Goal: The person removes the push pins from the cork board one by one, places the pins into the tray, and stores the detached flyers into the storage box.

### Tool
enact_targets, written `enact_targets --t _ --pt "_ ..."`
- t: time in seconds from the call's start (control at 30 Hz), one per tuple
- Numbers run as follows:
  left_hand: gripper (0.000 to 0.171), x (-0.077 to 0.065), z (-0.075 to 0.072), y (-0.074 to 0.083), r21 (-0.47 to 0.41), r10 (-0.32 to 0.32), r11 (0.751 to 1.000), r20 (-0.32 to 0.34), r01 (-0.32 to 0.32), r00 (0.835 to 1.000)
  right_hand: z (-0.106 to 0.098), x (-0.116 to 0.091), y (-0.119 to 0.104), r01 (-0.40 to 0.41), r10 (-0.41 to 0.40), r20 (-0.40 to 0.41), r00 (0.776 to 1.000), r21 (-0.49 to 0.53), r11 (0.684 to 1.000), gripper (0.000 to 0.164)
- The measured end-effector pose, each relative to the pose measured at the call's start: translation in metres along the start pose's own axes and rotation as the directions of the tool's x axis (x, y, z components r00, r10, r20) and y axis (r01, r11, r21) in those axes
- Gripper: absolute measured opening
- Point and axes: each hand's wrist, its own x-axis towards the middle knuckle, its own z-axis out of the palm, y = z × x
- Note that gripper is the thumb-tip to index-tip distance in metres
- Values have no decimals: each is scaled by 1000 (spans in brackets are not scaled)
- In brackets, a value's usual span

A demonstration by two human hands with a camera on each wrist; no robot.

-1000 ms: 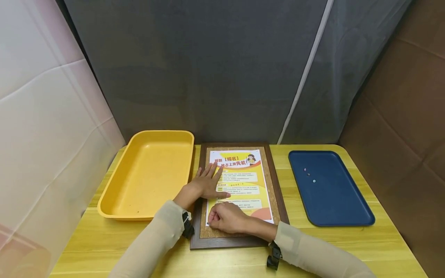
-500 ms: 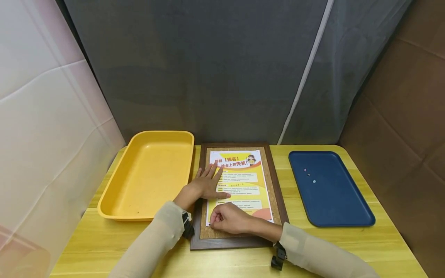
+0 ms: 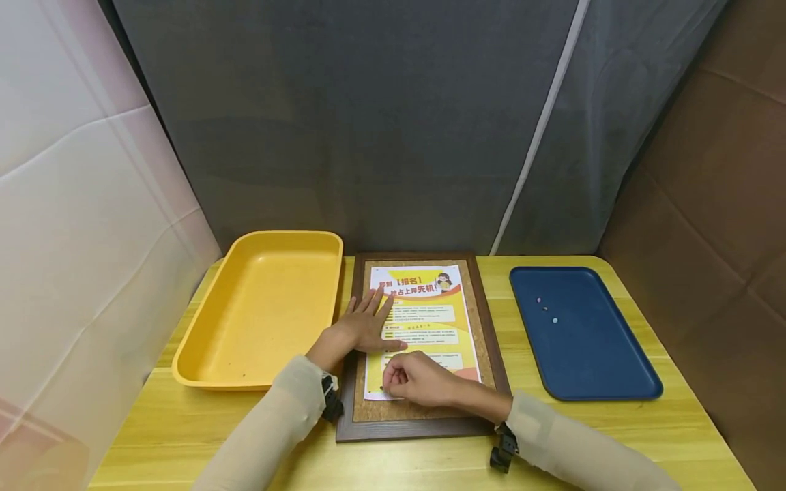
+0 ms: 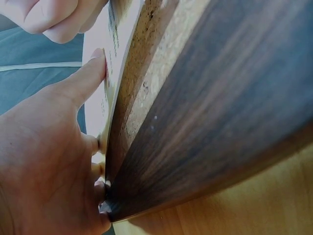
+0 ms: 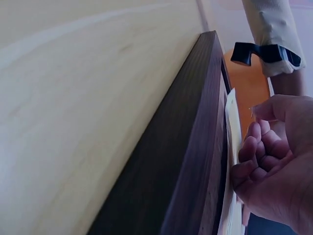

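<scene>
A yellow and white printed poster point(image 3: 430, 314) lies on a framed cork board point(image 3: 485, 354). My left hand point(image 3: 365, 327) rests with spread fingers over the poster's left edge, its thumb point(image 4: 90, 73) pressing the sheet in the left wrist view. Low on the poster, my right hand point(image 3: 424, 382) is curled, thumb and forefinger pinching a tiny thumbtack point(image 5: 252, 112), mostly hidden by the fingertips. In the head view it shows as a dark speck just inside the poster's lower left. The sheet's bottom edge point(image 5: 232, 112) stands slightly off the board in the right wrist view.
To the left stands a deep yellow tray point(image 3: 202, 383). A blue tray point(image 3: 595, 354) on the right holds a pink tack point(image 3: 539, 300), a brownish tack point(image 3: 545, 309) and a white tack point(image 3: 555, 320). Under everything is a wooden table point(image 3: 393, 467), with a dark curtain behind.
My right hand has moved from the poster's lower left corner a little to the right and slightly up, with the thumbtack at its fingertips. My left hand has stayed in place.
</scene>
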Motion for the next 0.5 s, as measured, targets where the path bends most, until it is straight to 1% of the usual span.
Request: enact_targets --t 0.13,0.27,0.37,0.5 --pt "114 6 6 -5 -7 8 1000 -9 -8 1000 -7 -3 3 19 -20 -13 1000 -12 1000 12" --pt "112 6 6 -5 -16 14 1000 -15 -14 1000 -15 -5 5 37 -38 -37 999 -5 999 11" --pt "112 7 5 -6 -19 12 1000 -13 -13 1000 -21 -7 9 35 -34 -52 998 8 999 9" --pt "114 12 10 -9 -27 5 1000 -3 -5 1000 -30 -11 14 24 -24 -68 997 2 1000 10"
